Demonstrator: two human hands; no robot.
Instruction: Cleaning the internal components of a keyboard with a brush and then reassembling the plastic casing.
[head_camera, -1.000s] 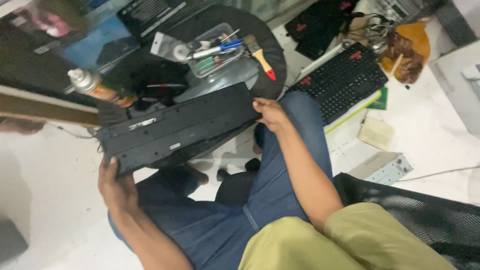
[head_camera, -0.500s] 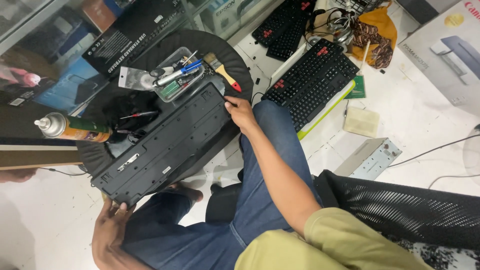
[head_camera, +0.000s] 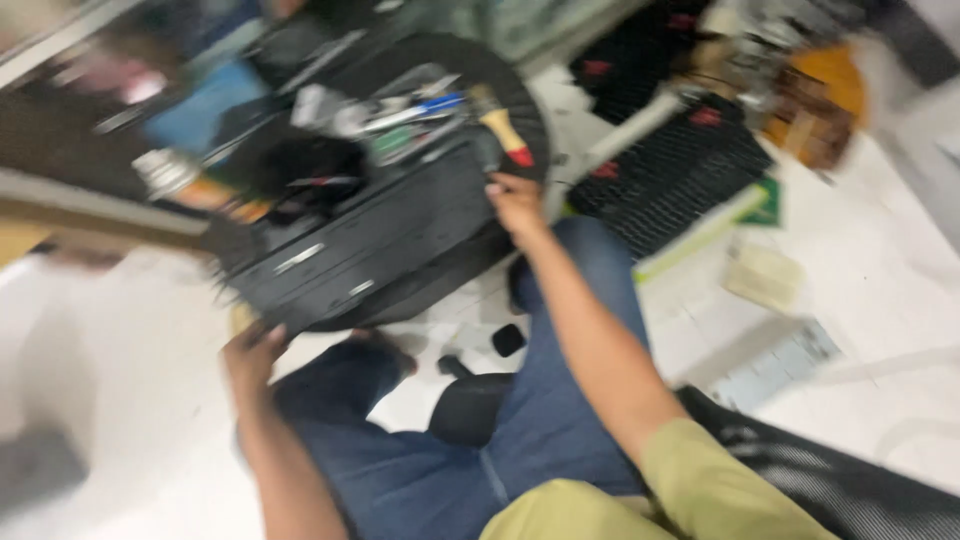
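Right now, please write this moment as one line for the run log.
left hand: holds keyboard end | right hand: holds other end | black keyboard: over round stool | brush: on stool | image: blurred

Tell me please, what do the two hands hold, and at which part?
Both hold one flat black plastic keyboard by its ends: the left hand at the near lower end, the right hand at the far upper end. Finger detail is blurred.

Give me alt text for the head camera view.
A seated person in jeans holds a black keyboard by both ends, left hand at the near end, right hand at the far end, over a round black stool cluttered with tools. The picture is motion-blurred.
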